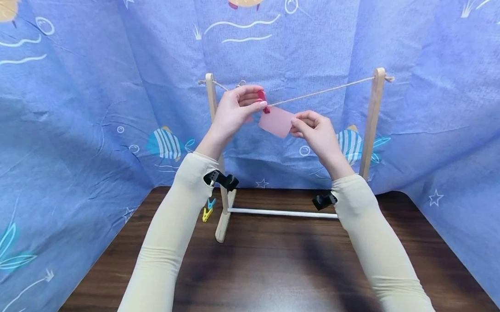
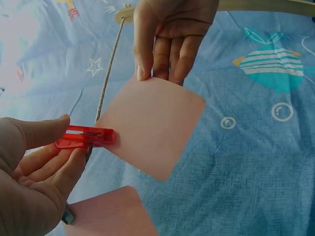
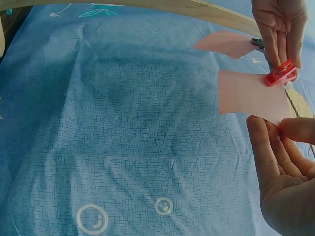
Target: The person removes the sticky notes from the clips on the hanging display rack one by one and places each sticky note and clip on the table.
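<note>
My left hand pinches a red clothespin between thumb and fingers. The pin's tip overlaps one corner of a pink card at the twine. With thumb and fingertips, my right hand grips the card's opposite edge, so the card hangs tilted just under the twine. A second pink card hangs nearer the left end, with a dark grey-green clothespin at its corner; in the head view my left hand mostly hides it.
The twine runs between two wooden posts, joined low down by a white rod. Beside the left post's foot, a yellow clothespin and a blue clothespin are in view. A blue patterned cloth surrounds the dark wooden table.
</note>
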`<action>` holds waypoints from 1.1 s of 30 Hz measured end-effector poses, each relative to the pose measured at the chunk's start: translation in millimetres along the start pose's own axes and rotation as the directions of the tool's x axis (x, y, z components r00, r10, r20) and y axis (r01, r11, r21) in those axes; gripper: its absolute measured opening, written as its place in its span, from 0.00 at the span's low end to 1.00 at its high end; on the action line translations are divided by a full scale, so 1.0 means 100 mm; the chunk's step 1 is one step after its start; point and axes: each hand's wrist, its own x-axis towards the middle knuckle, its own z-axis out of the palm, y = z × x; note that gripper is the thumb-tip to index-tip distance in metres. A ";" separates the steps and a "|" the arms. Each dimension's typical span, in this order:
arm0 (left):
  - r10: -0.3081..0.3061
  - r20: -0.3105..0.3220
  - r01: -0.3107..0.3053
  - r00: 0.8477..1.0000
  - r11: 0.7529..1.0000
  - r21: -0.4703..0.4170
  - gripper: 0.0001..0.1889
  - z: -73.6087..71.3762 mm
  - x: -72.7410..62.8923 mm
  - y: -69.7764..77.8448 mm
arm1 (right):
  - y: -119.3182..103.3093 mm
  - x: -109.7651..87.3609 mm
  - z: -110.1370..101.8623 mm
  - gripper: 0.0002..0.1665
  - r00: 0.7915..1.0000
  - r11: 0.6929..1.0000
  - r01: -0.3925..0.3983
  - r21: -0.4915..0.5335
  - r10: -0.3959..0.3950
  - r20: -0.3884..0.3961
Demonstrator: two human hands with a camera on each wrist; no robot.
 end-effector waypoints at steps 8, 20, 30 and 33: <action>0.063 -0.064 -0.064 0.996 0.998 -0.006 0.18 -0.01 -0.02 -0.01 | -0.02 0.00 0.05 0.12 1.000 1.000 0.007 0.022 -0.007 -0.004; 0.216 -0.132 -0.218 0.967 0.976 0.004 0.16 0.08 0.00 0.02 | -0.02 -0.01 0.08 0.12 1.000 1.000 0.004 0.021 -0.003 -0.017; 0.246 -0.141 -0.250 0.959 0.968 -0.011 0.16 0.11 0.00 0.09 | -0.05 -0.01 0.06 0.12 1.000 1.000 0.009 0.022 -0.009 -0.010; 0.253 -0.151 -0.260 0.956 0.965 -0.025 0.16 0.10 0.00 0.10 | -0.04 -0.01 0.06 0.11 1.000 1.000 0.012 0.019 -0.012 -0.006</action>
